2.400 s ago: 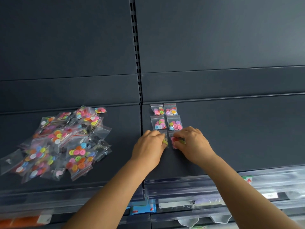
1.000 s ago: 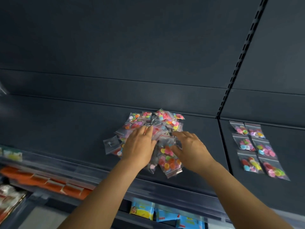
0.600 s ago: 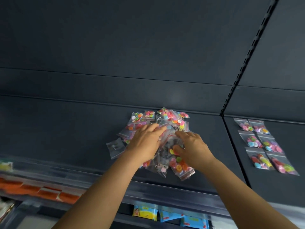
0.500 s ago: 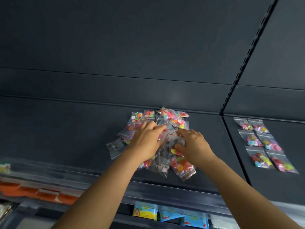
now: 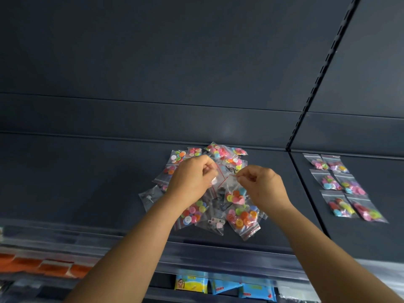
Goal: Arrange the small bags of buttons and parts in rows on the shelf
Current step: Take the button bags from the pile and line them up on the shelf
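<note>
While both hands' fingers (image 5: pixel 209 169) pinch bags (image 5: pixel 235 194) above the pile (image 5: pixel 242 217), bare shelf (image 5: pixel 76 182) spreads leftward.

A loose pile of bags (image 5: pixel 203 193) is heaped mid-shelf (image 5: pixel 87 182). Right of the shelf seam, six arranged bags (image 5: pixel 343 186) are laid in two columns, three rows. Both hands are held over the pile, left hand (image 5: pixel 192 180) beside right hand (image 5: pixel 262 184). Packets (image 5: pixel 225 285) are seen below the shelf edge.
</note>
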